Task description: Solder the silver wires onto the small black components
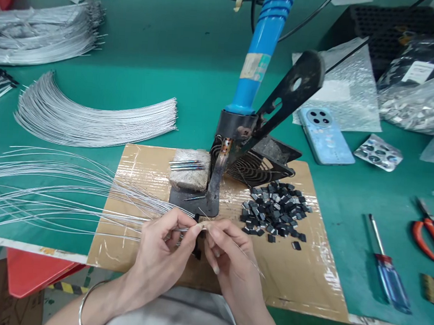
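My left hand (170, 240) and my right hand (230, 249) meet fingertip to fingertip above the front of the cardboard sheet (283, 279). Both are closed in a pinch. A thin silvery wire (255, 267) runs out past my right fingers. What my left fingertips pinch is mostly hidden; dark bits show around them. Loose grey wires (127, 191) fan out leftward from beside my left hand. Just beyond my hands stands a blue-handled soldering iron (262, 52), clamped tip down. Small black connectors (276, 208) lie in a heap to the right of it.
Behind the iron sits a fan (252, 159), next to a worn pad (188, 178) with short metal pins on it. Wire bundles (94, 123) lie at left. A phone (327, 137), a screwdriver (389, 271) and red-handled cutters (431, 232) are at right.
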The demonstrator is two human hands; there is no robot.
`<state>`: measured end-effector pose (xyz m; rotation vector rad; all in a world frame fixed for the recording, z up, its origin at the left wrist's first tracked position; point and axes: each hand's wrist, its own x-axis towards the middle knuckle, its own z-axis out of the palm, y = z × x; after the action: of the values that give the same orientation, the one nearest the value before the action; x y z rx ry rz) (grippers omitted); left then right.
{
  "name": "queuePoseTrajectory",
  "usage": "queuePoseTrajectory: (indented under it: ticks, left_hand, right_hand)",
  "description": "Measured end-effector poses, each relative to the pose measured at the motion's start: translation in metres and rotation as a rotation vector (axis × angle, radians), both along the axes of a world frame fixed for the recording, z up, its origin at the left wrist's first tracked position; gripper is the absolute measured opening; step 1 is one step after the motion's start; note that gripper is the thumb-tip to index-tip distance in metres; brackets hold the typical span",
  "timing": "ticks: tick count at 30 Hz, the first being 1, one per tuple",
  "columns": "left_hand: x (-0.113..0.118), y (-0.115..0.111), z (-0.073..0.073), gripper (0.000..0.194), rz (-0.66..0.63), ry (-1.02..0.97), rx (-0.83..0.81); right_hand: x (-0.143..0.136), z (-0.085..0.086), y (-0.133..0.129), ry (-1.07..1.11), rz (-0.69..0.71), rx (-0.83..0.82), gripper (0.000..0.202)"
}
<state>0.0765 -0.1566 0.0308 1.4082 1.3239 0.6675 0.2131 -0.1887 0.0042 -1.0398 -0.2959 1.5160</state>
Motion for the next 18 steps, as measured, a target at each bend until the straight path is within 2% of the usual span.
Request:
queuePoseTrajectory:
  ticks: [8,18]
  left_hand:
    - [0.0011,0.0003,0.0003,0.028,0.039,-0.095,-0.092]
    - [0.0026,0.0079,0.0079,0.023,0.075,-0.135,-0.094]
  right_hand:
    - [-0.0002,0.0019,-0.0001,-0.002,-0.019,-0.004,0.021]
    - [0.0011,-0.0026,-0.0021,-0.031,-0.054,0.009,0.022]
